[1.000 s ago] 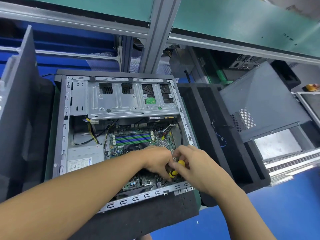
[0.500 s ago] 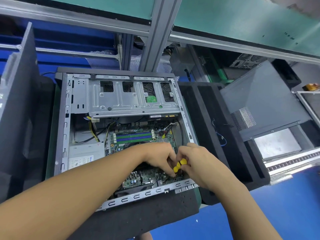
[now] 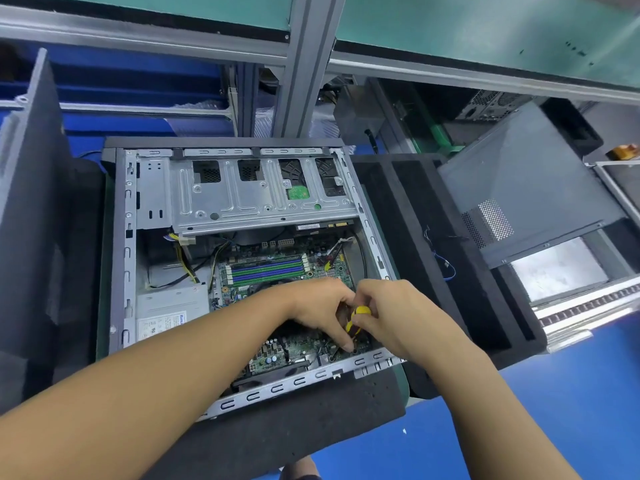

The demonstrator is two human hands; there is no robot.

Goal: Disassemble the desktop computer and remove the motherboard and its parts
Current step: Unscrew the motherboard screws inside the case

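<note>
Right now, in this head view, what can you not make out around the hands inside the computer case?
- Screwdriver tip, head view: hidden behind left hand and right hand; its screw unseen.
- Motherboard centre, head view: covered by the left hand and forearm.
- Power supply label, head view: print too small to read.

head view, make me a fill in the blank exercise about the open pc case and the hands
The right hand grips a screwdriver with a black and ____ handle.
The left hand has its fingertips down on the ____ motherboard beside the tool's tip.
Inside the computer case, the power supply sits to the ____ of the motherboard in the picture.
Missing words: yellow; green; left.
</note>
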